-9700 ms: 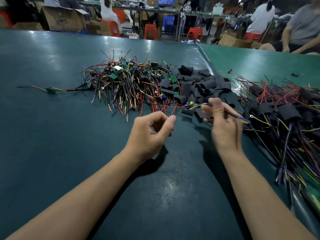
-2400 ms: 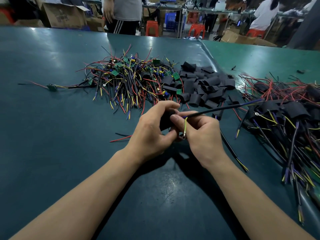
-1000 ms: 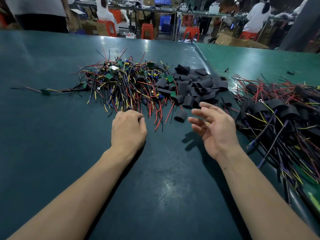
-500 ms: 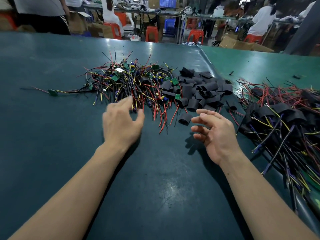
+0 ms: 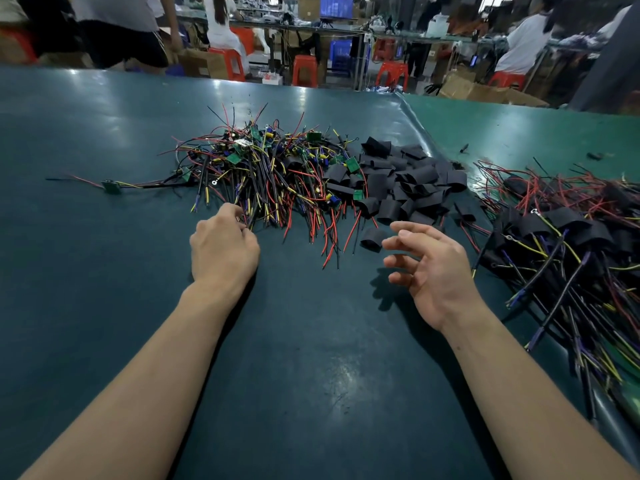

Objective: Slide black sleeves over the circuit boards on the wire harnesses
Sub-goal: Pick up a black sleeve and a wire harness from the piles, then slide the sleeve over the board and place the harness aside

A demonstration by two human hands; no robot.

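A tangle of unsleeved wire harnesses [image 5: 277, 174] with small green circuit boards lies mid-table. Right of it sits a heap of black sleeves [image 5: 412, 181]. One loose sleeve [image 5: 371, 239] lies at the heap's near edge. My left hand [image 5: 223, 249] is at the tangle's near-left edge, and its curled fingertips pinch the ends of a harness's wires. My right hand [image 5: 433, 268] hovers just right of the loose sleeve with relaxed, spread fingers and holds nothing. A pile of sleeved harnesses [image 5: 568, 244] lies at the right.
A single harness with a green board [image 5: 111, 186] lies apart at the left. A raised seam [image 5: 420, 133] joins the dark table to a greener one. Beyond the far edge are people, orange stools [image 5: 304, 69] and cardboard boxes.
My left hand went from flat and reaching to curled, with its fingertips closed on wire ends at the tangle's edge. My right hand stayed open near the loose sleeve.
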